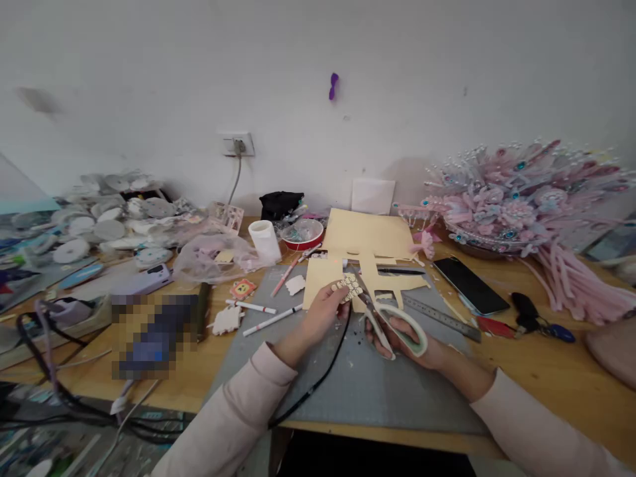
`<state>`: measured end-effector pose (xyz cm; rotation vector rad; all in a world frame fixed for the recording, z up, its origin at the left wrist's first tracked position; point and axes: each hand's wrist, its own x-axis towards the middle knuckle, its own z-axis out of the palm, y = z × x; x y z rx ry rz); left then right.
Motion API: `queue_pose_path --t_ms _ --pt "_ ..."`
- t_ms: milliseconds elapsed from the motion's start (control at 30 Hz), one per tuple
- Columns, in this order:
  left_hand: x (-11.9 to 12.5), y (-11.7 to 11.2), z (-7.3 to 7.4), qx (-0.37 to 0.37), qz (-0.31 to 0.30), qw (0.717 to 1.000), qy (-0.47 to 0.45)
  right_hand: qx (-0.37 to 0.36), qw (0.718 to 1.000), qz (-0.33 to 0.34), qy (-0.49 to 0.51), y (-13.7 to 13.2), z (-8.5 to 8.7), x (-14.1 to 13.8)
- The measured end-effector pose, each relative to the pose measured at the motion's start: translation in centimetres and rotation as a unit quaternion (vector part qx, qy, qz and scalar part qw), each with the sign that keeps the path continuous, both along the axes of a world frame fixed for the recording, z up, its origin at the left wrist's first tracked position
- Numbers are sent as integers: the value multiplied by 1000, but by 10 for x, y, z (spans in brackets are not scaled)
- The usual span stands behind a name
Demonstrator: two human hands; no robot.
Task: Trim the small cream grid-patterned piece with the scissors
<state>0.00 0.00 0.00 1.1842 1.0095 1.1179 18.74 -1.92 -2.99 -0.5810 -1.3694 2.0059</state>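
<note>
My left hand (322, 311) pinches a small cream paper cutout (352, 285) marked with dark outlined rounded shapes. My right hand (405, 338) is wrapped through the pale handles of a pair of scissors (416, 329). The scissor blades point up and left and meet the cutout's right edge. Both hands are over a grey cutting mat (318, 371). Just beyond them lie cream card pieces (322, 275) with sections cut out. A steel ruler (442, 318) rests to the right of the scissors, and a dark slim craft knife or pen (400, 271) lies behind them.
Markers (272, 321), a lion-like cutout (242, 288) and white scalloped pieces (227, 320) lie left. A phone (471, 285) and keys (527, 315) are right, before a basket of pink ornaments (511, 205). A black cable (318, 384) crosses the mat. Someone's bare arm (613, 348) shows at right.
</note>
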Motion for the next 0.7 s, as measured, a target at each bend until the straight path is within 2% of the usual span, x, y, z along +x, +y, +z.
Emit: queue_pose_path --t_ms 300,700 --pt "0 0 -1 20 6 999 33 14 1000 1 -17 1 1 0" --pt "1 -1 1 48 -4 996 77 -7 999 -11 -29 -1 8 -1"
